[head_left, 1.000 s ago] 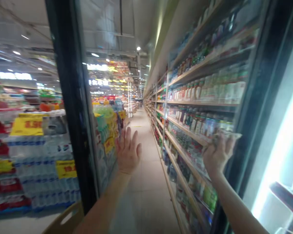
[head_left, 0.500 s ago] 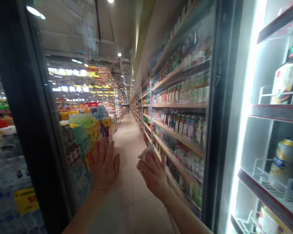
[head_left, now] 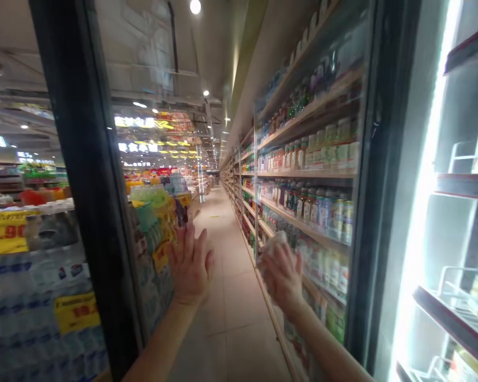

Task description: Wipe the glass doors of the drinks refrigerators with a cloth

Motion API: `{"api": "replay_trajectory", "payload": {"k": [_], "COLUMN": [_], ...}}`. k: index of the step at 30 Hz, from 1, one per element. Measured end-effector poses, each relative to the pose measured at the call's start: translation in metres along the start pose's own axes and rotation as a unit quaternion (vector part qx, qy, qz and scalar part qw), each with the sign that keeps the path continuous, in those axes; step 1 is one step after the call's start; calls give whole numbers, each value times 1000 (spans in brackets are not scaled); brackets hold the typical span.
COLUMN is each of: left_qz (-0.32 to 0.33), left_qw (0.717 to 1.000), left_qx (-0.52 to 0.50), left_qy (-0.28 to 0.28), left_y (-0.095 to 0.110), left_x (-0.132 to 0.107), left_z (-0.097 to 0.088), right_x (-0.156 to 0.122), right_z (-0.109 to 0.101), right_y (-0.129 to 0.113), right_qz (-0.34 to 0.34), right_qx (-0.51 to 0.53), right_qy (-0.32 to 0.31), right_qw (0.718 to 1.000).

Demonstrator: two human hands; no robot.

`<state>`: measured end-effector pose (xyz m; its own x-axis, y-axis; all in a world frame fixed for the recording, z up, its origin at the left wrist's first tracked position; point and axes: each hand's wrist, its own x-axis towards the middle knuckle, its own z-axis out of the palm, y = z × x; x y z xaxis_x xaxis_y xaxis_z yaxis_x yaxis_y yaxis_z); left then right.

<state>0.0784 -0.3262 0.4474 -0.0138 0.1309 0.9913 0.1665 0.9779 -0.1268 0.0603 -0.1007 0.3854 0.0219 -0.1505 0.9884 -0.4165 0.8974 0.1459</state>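
A glass fridge door [head_left: 231,297] in a black frame stands before me, and the aisle shows through its pane or as a reflection in it. Against the pane my left hand [head_left: 191,265] lies open and flat, fingers spread and pointing up, with nothing in it. My right hand [head_left: 284,281] presses a crumpled whitish cloth [head_left: 278,244] to the glass. The fingers bend over the cloth and are blurred by motion. Whether it is fabric or paper, I cannot tell.
At the right, a lit fridge interior holds wire-fronted shelves [head_left: 458,313] with drinks. Bottle shelves [head_left: 302,212] line the aisle. Stacked packs of bottled drinks [head_left: 35,286] with yellow price signs [head_left: 76,313] stand at the left, beyond the black door frame [head_left: 91,175].
My right hand has moved right across the glass with the cloth. The left hand stays flat on the pane. My view has turned slightly left, so the scene sits further right.
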Motion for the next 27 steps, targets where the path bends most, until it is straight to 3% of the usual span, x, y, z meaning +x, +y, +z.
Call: {"api": "replay_trajectory", "payload": {"k": [2, 4, 6, 8, 10, 12, 14, 16, 18, 20, 22, 24, 27], "left_qz": [1, 2, 1, 2, 9, 10, 11, 9, 11, 10, 10, 9, 10], "left_qw": [1000, 1000, 1000, 1000, 1000, 1000, 1000, 1000, 1000, 1000, 1000, 1000, 1000], "left_qx": [-3, -2, -3, -1, 5, 13, 18, 20, 22, 23, 23, 18, 7], "left_qy": [3, 8, 8, 5, 5, 4, 4, 2, 6, 4, 3, -1, -3], "left_y": [0, 0, -1, -3, -5, -7, -7, -7, -8, -9, -10, -12, -16], "left_x": [-1, -1, -1, -1, -1, -2, -2, -2, -2, -2, -2, -3, -4], "left_z": [0, 1, 2, 2, 3, 5, 8, 12, 16, 19, 23, 28, 35], "right_x": [-3, -4, -4, -2, 1, 5, 8, 10, 10, 9, 8, 9, 12], "right_z": [-7, -7, -3, 2, 3, -1, -5, -5, 0, 6, 10, 10, 7], "right_y": [23, 25, 6, -15, -14, 11, 41, 51, 36, 11, 1, 13, 42], "right_qz": [98, 170, 129, 8, -66, -38, 69, 148, 110, -11, -95, -82, 64], "right_qx": [-44, -71, -44, 18, 46, 14, -52, -82, -46, 25, 73, 64, -26], "right_qy": [35, 43, 1, -47, -52, -18, 34, 60, 24, -49, -79, -49, 35], "right_qw": [994, 982, 991, 999, 995, 999, 996, 984, 993, 998, 990, 993, 997]}}
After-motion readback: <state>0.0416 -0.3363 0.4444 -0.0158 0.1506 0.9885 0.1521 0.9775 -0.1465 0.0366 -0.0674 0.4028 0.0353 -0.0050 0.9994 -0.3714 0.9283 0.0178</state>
